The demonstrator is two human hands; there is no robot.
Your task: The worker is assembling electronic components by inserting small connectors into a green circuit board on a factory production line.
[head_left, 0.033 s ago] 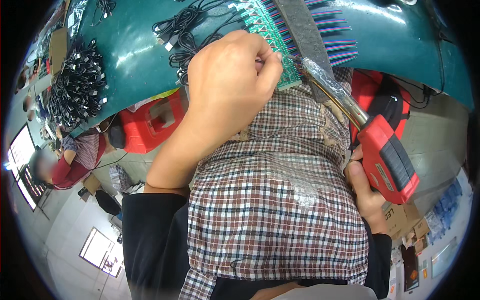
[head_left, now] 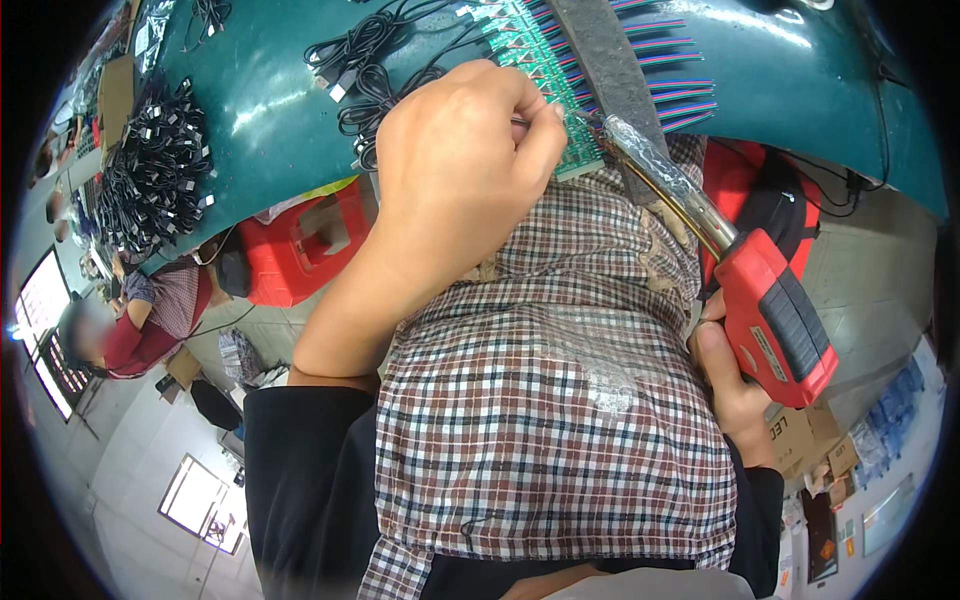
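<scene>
My left hand (head_left: 450, 150) is over the near end of a green circuit board panel (head_left: 577, 157), its thumb and forefinger pinched on a thin black cable (head_left: 519, 122). Lower right, my right hand (head_left: 735, 385) is wrapped round the handle of a red and black soldering gun (head_left: 770, 310). Its metal barrel, covered in shiny wrap, slants up and left, bringing the tip close to the board beside my left fingertips. Whether the tip touches the board is too small to tell. A dark, flat bar (head_left: 612, 70) lies across rows of striped coloured wires (head_left: 668, 52) along the board's right side.
Coiled black USB cables (head_left: 365, 85) lie left of the board on the green table (head_left: 255, 100). A large cable bundle (head_left: 150, 170) hangs at the far left edge. Red stools (head_left: 300, 255) stand below the table. Another person (head_left: 140, 320) sits at the left.
</scene>
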